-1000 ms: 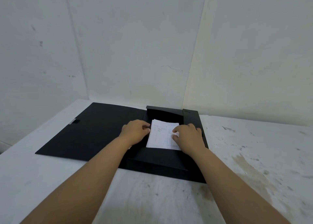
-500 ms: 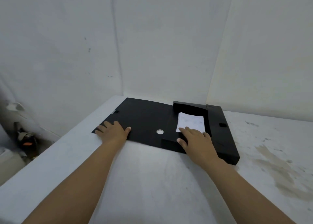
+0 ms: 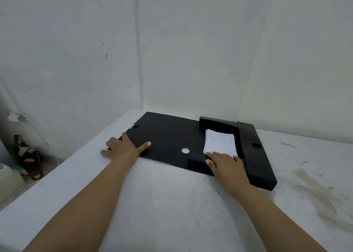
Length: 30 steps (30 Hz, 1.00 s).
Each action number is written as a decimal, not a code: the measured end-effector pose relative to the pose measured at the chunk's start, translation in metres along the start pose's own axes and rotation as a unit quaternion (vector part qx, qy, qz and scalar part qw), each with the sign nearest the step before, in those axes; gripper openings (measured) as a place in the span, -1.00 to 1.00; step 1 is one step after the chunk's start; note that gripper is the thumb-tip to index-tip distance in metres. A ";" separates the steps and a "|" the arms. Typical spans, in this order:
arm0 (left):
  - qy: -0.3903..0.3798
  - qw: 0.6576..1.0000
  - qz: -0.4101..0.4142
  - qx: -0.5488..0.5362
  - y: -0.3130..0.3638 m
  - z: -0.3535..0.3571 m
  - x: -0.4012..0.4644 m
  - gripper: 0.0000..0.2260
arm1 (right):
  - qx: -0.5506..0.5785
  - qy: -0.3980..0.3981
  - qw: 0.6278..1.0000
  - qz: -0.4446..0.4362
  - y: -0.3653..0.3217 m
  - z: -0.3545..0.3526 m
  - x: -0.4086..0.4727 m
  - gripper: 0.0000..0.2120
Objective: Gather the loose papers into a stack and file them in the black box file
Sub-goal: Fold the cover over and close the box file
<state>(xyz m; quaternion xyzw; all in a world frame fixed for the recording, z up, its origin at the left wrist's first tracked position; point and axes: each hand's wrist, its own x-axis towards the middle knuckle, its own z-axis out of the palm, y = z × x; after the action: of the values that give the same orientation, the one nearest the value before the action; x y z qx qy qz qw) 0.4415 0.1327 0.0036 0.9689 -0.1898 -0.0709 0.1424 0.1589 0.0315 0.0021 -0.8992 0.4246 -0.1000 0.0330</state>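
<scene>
The black box file [image 3: 254, 156] lies open on the white table. A stack of white papers [image 3: 219, 143] rests inside its tray. The file's wide cover flap [image 3: 168, 137] is spread flat to the left, with a round finger hole near its spine. My left hand [image 3: 126, 147] grips the flap's near left corner, thumb on top and fingers at the edge. My right hand [image 3: 227, 164] lies flat on the tray's near wall, fingertips touching the front edge of the papers.
The white table [image 3: 172, 204] sits in a corner between two pale walls, and its right side is stained. Past the table's left edge, a dark bottle [image 3: 31, 162] and a cable lie on the floor.
My left hand left the papers and went to the flap's near left corner. My right hand slid back to the tray's front wall. The view turned left.
</scene>
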 end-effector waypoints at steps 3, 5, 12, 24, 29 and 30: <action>0.020 1.000 0.004 -0.024 0.000 0.002 0.003 -0.06 | -0.004 -0.006 1.000 0.000 0.001 0.000 0.001 -0.58; 0.018 0.999 0.008 -0.031 0.004 0.003 -0.001 -0.11 | -0.006 -0.010 1.000 -0.002 0.001 0.000 0.002 -0.58; -0.020 0.999 0.039 -0.031 0.017 0.006 -0.025 -0.07 | -0.009 -0.019 1.000 -0.005 0.001 -0.001 0.002 -0.58; 0.049 0.931 0.013 -0.361 0.034 -0.018 -0.035 -0.23 | -0.012 -0.027 0.999 -0.012 0.001 -0.002 0.003 -0.57; 0.200 0.818 0.035 -0.538 0.042 -0.030 -0.047 -0.18 | -0.002 -0.026 1.000 -0.013 0.002 -0.004 0.004 -0.57; 0.202 0.820 0.058 -0.532 0.043 -0.031 -0.049 -0.21 | 0.004 -0.021 1.000 -0.012 0.002 -0.004 0.004 -0.58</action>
<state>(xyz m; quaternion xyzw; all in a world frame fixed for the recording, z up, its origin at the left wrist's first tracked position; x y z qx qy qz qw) 0.3873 0.1217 0.0505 0.7224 -0.1453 0.0444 0.6746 0.1589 0.0275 0.0068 -0.9060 0.4126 -0.0830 0.0446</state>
